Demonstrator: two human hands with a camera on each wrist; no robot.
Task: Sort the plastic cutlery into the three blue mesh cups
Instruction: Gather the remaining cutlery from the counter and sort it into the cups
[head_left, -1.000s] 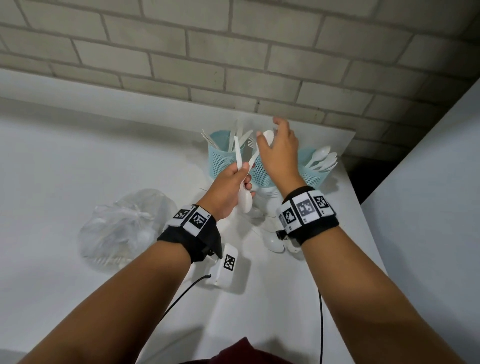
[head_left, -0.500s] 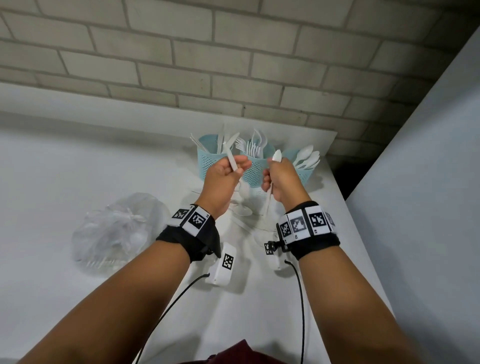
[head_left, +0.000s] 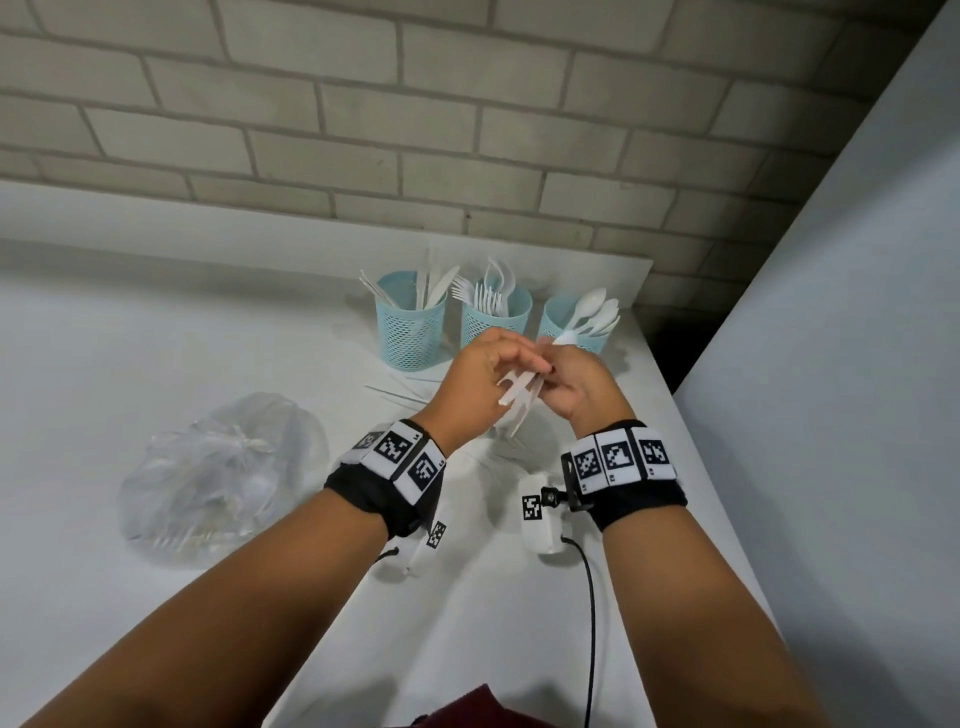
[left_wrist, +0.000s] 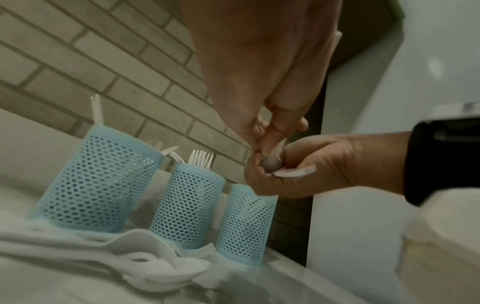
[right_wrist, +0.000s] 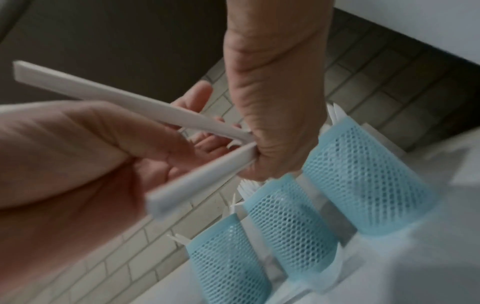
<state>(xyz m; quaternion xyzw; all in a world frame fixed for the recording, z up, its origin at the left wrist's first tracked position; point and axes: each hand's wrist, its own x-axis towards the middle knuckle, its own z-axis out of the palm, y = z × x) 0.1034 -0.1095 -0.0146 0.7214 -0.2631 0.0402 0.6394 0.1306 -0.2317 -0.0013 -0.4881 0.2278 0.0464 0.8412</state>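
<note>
the left hand (head_left: 480, 382) and the right hand (head_left: 576, 384) are meeting in the air above the white desk (head_left: 156, 338), just in front of the three blue mesh cups. the fingers (right_wrist: 166, 131) of the left hand are curling round two white plastic cutlery handles (right_wrist: 124, 100), whose flat ends are pointing back toward the wrists. the fingers (left_wrist: 270, 164) of the right hand are pinching the far ends of the same white pieces; which kind of cutlery these are cannot be told.

the left blue mesh cup (head_left: 410, 332) is holding white plastic knives (head_left: 436, 286), the middle blue mesh cup (head_left: 493, 325) is holding white plastic forks (head_left: 485, 296), and the right blue mesh cup (head_left: 563, 330) is holding white plastic spoons (head_left: 597, 312). the cups are standing upright in a row near the brick wall (head_left: 415, 114).

more loose white cutlery (left_wrist: 145, 265) is lying on the desk below the hands. a clear knotted plastic bag (head_left: 218, 478) is lying on the desk to the left, well apart from the cups.
</note>
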